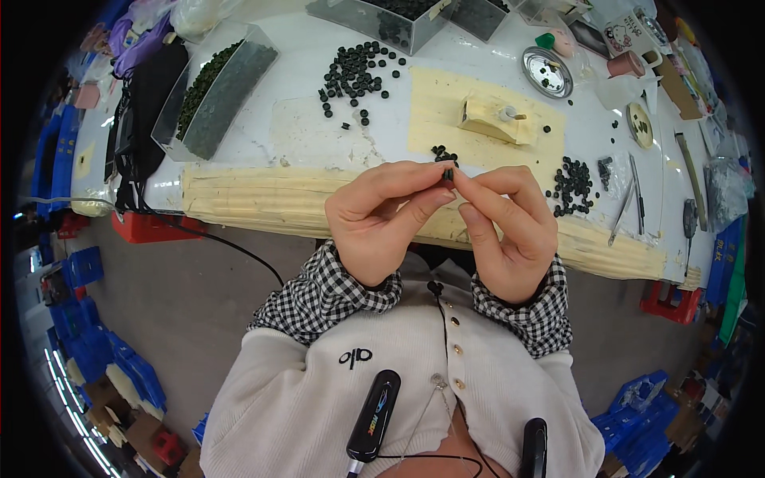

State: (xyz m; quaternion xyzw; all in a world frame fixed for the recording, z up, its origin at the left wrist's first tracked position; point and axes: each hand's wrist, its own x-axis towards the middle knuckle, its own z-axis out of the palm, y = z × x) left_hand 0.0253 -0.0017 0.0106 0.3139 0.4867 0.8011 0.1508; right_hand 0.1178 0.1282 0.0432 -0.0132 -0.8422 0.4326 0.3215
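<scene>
Both my hands meet over the table's front edge, around a small black round part (448, 173). My left hand (384, 219) pinches it between bent fingers and thumb. From the other side, the index fingertip of my right hand (511, 235) presses against the same part, its thumb bent below; the fingers partly hide the part. Just beyond the fingertips lies a little cluster of black parts (443, 151). Farther back on yellow paper stands a tape-wrapped block (496, 121) with a pale knob and peg on top.
Black parts spread in a pile (351, 76) at the back and another (574, 187) at the right. Clear bins (239, 92) hold more pieces. Tweezers (623, 209), a screwdriver (689, 227) and a round metal dish (547, 72) lie right. Yellow padding (255, 195) lines the front edge.
</scene>
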